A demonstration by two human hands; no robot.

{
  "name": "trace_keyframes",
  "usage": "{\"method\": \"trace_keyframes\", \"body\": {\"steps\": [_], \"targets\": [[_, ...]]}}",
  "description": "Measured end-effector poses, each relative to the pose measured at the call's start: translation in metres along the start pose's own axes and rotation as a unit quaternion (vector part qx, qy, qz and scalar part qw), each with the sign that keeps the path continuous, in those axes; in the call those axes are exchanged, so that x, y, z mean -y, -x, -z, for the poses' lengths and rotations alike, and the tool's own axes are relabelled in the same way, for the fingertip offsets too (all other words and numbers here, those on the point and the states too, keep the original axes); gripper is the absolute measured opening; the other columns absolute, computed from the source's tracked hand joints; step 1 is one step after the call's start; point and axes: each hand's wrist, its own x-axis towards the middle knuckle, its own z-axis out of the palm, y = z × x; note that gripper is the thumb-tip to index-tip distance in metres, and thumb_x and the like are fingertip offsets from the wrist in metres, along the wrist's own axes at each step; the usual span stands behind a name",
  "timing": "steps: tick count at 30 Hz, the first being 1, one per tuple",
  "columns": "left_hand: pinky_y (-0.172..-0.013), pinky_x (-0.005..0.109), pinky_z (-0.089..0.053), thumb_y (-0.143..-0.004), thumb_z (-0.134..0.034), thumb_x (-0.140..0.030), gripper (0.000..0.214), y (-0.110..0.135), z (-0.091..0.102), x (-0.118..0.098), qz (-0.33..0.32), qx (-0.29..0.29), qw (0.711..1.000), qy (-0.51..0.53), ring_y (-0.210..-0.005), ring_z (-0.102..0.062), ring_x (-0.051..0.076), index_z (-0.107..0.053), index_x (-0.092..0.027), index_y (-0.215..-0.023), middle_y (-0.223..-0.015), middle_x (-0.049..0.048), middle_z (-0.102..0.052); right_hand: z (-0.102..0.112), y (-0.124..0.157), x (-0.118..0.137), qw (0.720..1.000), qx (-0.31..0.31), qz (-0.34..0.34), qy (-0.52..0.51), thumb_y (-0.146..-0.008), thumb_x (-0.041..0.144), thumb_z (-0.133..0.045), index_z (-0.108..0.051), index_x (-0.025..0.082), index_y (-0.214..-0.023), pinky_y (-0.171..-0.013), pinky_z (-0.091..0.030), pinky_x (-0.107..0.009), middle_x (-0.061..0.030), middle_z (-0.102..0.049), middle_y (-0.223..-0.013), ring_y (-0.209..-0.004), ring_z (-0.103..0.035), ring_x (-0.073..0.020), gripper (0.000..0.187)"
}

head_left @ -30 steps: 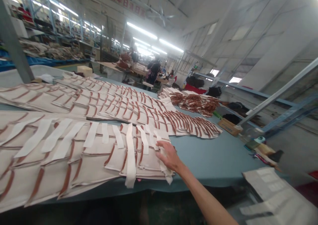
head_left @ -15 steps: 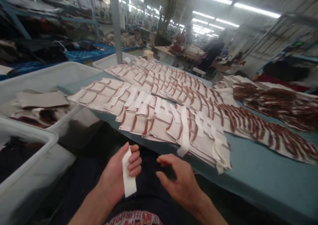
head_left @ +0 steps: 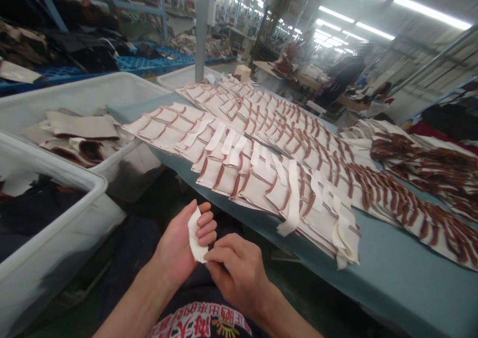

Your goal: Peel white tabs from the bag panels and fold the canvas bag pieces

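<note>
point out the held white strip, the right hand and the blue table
White strip (head_left: pixel 194 234), head view: middle of its face
Right hand (head_left: pixel 241 263), head view: back of hand
Blue table (head_left: pixel 403 263), head view: bare top

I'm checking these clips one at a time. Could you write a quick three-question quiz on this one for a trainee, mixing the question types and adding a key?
1. Multiple choice: what does the left hand hold?
A) a white strip
B) a pair of scissors
C) a roll of black cloth

2. Fill in the missing word: the cream panels laid out on the blue-green table have ____ edging.

3. True or false: the right hand lies flat on the cream panels.

Key
1. A
2. brown
3. False; its fingertips are at the lower end of the white strip, in front of the table.
</note>
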Motion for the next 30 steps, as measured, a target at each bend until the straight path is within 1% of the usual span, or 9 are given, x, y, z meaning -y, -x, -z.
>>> {"method": "trace_keyframes", "body": {"steps": [4,9,13,17,22,25,27,29,30], "targets": [[-0.034,0.016,-0.032,-0.111,-0.034,-0.027,0.051,-0.001,0.007,-0.002,-0.024,-0.008,0.999,-0.045,-0.038,-0.035,0.007,-0.065,-0.009,-0.074,-0.054,-0.0037,-0.038,0.001,-0.005,0.001,0.976,0.041,-0.161,-0.141,-0.097,0.015,-0.061,-0.063,0.02,-0.083,-0.065,-0.045,-0.025,-0.0006,-0.065,-0.077,-0.07,-0.059,-0.0129,0.015],[-0.038,0.017,-0.034,-0.111,-0.036,-0.027,0.052,-0.004,0.016,-0.004,-0.024,-0.006,0.997,-0.069,-0.039,-0.035,0.006,-0.067,-0.008,-0.074,-0.055,-0.0024,-0.041,0.002,-0.011,-0.003,0.908,0.127,-0.325,-0.23,-0.093,0.025,-0.06,-0.063,0.019,-0.072,-0.058,-0.037,-0.025,0.0029,-0.055,-0.069,-0.061,-0.045,-0.0104,0.021],[-0.039,0.018,-0.035,-0.111,-0.037,-0.028,0.051,-0.004,0.02,-0.007,-0.021,-0.002,0.997,-0.069,-0.039,-0.035,0.007,-0.068,-0.008,-0.075,-0.054,-0.0027,-0.041,-0.002,-0.013,-0.006,0.859,0.154,-0.394,-0.289,-0.089,0.027,-0.06,-0.062,0.018,-0.071,-0.054,-0.031,-0.023,0.0043,-0.049,-0.065,-0.059,-0.039,-0.0094,0.02],[-0.037,0.016,-0.033,-0.11,-0.037,-0.027,0.051,-0.002,0.021,-0.009,-0.026,-0.001,0.998,-0.064,-0.039,-0.035,0.006,-0.068,-0.007,-0.074,-0.054,-0.0028,-0.04,-0.004,-0.014,-0.004,0.838,0.166,-0.431,-0.291,-0.085,0.025,-0.062,-0.064,0.018,-0.074,-0.052,-0.029,-0.023,0.0049,-0.051,-0.064,-0.057,-0.039,-0.0086,0.014],[-0.037,0.016,-0.032,-0.11,-0.037,-0.026,0.051,-0.002,0.018,-0.009,-0.036,-0.003,0.997,-0.065,-0.039,-0.034,0.006,-0.067,-0.008,-0.074,-0.055,-0.0033,-0.039,-0.005,-0.015,0.002,0.846,0.17,-0.438,-0.254,-0.08,0.022,-0.066,-0.064,0.017,-0.075,-0.052,-0.032,-0.022,0.0056,-0.053,-0.062,-0.055,-0.042,-0.0083,0.008],[-0.038,0.017,-0.034,-0.11,-0.038,-0.026,0.05,-0.002,0.02,-0.006,-0.048,-0.009,0.996,-0.072,-0.04,-0.035,0.007,-0.068,-0.009,-0.074,-0.054,-0.0032,-0.041,-0.007,-0.013,0.002,0.867,0.16,-0.424,-0.206,-0.083,0.024,-0.067,-0.062,0.019,-0.075,-0.051,-0.035,-0.022,0.0054,-0.056,-0.061,-0.053,-0.045,-0.009,0.011],[-0.041,0.018,-0.038,-0.11,-0.04,-0.027,0.049,-0.002,0.024,-0.003,-0.069,-0.014,0.993,-0.099,-0.041,-0.036,0.008,-0.069,-0.01,-0.075,-0.054,-0.003,-0.042,-0.007,-0.01,-0.001,0.912,0.138,-0.361,-0.139,-0.087,0.024,-0.067,-0.062,0.02,-0.076,-0.055,-0.04,-0.023,0.0033,-0.061,-0.066,-0.057,-0.052,-0.0106,0.014],[-0.043,0.019,-0.041,-0.109,-0.045,-0.031,0.044,-0.002,0.03,0.0,-0.098,-0.008,0.985,-0.145,-0.043,-0.035,0.008,-0.07,-0.011,-0.077,-0.054,-0.0035,-0.044,-0.007,-0.007,-0.007,0.962,0.123,-0.239,-0.045,-0.092,0.023,-0.066,-0.062,0.021,-0.076,-0.063,-0.044,-0.026,0.0003,-0.067,-0.073,-0.066,-0.06,-0.0136,0.016],[-0.044,0.019,-0.041,-0.106,-0.052,-0.036,0.041,-0.002,0.034,0.001,-0.112,0.0,0.979,-0.172,-0.043,-0.035,0.009,-0.07,-0.012,-0.079,-0.054,-0.0039,-0.044,-0.007,-0.006,-0.01,0.977,0.121,-0.177,0.002,-0.094,0.022,-0.065,-0.061,0.021,-0.077,-0.067,-0.045,-0.028,-0.001,-0.069,-0.076,-0.07,-0.063,-0.015,0.017]]}}
